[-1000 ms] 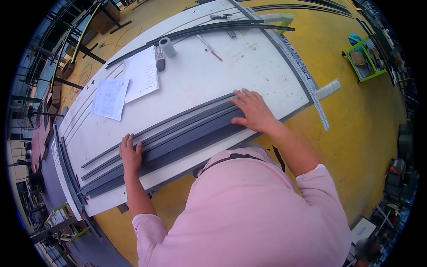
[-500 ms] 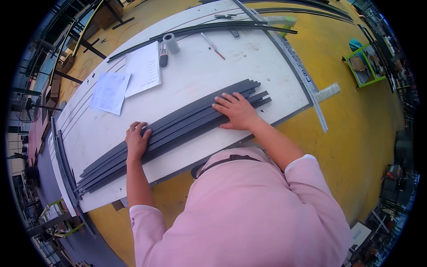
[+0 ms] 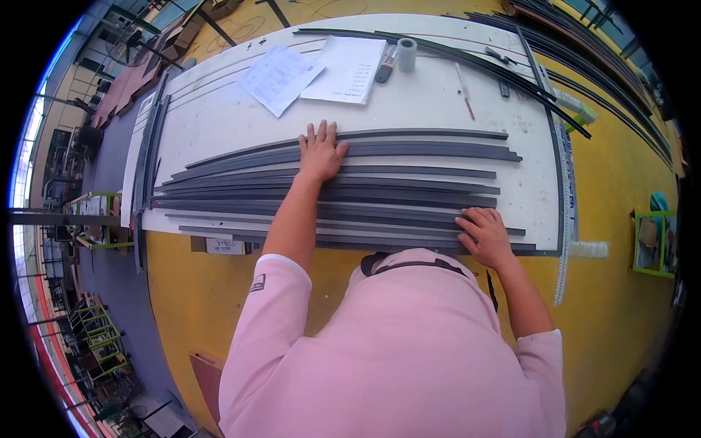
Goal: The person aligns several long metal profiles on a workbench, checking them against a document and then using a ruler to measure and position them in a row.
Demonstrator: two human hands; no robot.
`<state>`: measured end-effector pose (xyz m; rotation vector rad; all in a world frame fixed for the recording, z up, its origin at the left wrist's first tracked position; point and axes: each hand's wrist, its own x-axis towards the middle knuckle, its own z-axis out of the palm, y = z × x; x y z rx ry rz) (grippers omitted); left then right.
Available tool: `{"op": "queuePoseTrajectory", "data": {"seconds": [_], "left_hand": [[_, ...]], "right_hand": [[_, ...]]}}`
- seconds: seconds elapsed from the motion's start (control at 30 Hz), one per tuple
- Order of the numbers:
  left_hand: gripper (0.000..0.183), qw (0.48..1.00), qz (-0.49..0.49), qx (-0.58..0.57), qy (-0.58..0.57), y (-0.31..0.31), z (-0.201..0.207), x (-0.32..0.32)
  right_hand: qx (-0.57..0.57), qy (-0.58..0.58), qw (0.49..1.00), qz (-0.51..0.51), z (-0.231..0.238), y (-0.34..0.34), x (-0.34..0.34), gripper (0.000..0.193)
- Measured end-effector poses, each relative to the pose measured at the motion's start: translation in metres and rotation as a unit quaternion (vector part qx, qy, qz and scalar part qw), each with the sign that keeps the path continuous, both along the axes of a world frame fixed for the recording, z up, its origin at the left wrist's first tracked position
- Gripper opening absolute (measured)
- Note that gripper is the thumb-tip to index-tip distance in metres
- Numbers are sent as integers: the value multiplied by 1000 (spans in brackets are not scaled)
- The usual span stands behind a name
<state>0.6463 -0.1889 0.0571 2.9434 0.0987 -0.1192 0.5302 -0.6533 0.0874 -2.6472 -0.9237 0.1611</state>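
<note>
Several long dark grey strips (image 3: 423,171) lie spread side by side across the white table, with gaps between some of them. My left hand (image 3: 320,155) rests flat on the far strips, left of their middle, its fingers apart and pointing away from me. Near the right ends of the closer strips is my right hand (image 3: 485,232), fingers apart and laid over them, the thumb nearer to me. Neither hand has closed around a strip. The nearest strips run along the table's front edge, partly hidden behind my body.
Beyond the strips lie a printed sheet (image 3: 277,79), a notebook (image 3: 347,69), a utility knife (image 3: 385,66), a grey-white roll (image 3: 407,55) and a pen (image 3: 465,91). Long black profiles (image 3: 475,66) cross the far right corner. A ruler (image 3: 562,241) lines the right edge. A green-framed cart (image 3: 653,241) stands at right.
The bunched strips have been spread apart across the table. My left hand has moved toward the far strips, and my right hand toward the near right ends. The view has turned.
</note>
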Motion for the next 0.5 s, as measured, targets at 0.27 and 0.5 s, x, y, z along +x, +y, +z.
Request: {"op": "queuePoseTrajectory", "data": {"seconds": [0.27,0.5], "left_hand": [[74,996,-68,-29,57,-57,15,-32],[70,995,-47,-30,83,-63,30,-48]], "right_hand": [[-34,-104,988,-113,-28,40,62,55],[-105,-7,984,-143,-22,57,139,62]]}}
